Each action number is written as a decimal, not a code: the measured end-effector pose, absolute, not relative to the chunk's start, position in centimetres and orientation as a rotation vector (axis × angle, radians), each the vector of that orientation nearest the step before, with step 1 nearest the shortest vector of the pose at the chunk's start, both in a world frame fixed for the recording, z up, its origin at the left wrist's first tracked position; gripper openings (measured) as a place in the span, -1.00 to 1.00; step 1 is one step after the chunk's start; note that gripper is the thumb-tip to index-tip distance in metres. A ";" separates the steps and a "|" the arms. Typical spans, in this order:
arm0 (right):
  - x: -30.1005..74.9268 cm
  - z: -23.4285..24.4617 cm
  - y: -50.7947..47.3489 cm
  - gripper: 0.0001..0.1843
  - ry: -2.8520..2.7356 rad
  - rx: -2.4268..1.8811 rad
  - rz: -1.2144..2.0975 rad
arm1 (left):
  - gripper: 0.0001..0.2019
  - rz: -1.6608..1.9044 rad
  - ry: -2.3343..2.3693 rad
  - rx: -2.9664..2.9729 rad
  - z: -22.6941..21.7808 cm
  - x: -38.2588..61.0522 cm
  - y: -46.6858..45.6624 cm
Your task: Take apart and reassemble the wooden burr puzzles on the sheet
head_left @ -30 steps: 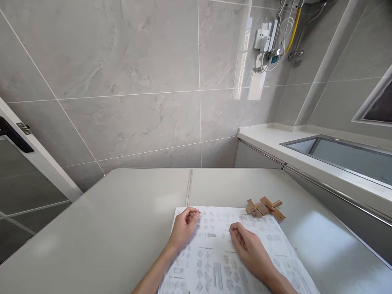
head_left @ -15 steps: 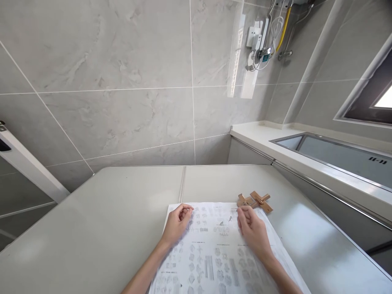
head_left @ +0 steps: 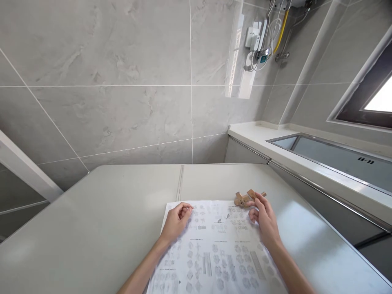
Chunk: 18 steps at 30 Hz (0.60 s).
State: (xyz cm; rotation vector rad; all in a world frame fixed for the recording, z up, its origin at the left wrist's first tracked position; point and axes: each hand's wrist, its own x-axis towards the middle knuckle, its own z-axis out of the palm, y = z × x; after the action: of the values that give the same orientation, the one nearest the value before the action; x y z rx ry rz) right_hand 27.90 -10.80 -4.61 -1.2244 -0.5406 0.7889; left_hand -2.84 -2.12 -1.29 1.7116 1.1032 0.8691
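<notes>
By the sheet's [head_left: 208, 241] far right corner, the right hand [head_left: 263, 216] seemingly reaches, fingers parted, for brown pieces [head_left: 241, 200], contact unclear; gripping calls for closing. At its left edge, the left hand [head_left: 176, 219] curls closed, nothing showing.

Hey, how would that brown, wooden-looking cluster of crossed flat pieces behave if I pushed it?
The cluster is probably light, since its pieces look thin. Its flat, angular parts suggest sliding rather than rolling, though projecting ends might catch the far edge of the white printed paper sheet.
</notes>
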 end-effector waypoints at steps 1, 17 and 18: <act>27.9 -4.6 -10.8 -0.40 -0.534 -1.216 0.799 | -0.66 0.866 1.103 1.712 -1.3 -2.8 -2.1; 27.2 -3.9 -11.0 -0.65 -0.489 -1.178 0.650 | -0.64 0.862 1.096 1.764 -1.8 -2.9 -2.1; 27.1 -3.8 -11.1 -0.66 -0.498 -1.182 0.640 | -0.64 0.860 1.096 1.773 -1.8 -2.9 -2.1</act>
State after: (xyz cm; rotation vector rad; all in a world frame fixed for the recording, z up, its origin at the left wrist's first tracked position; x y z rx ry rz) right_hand 27.09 -11.14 -3.82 -1.1823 -0.4980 0.6396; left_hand -2.86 -2.12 -1.81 1.7731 1.0964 0.8597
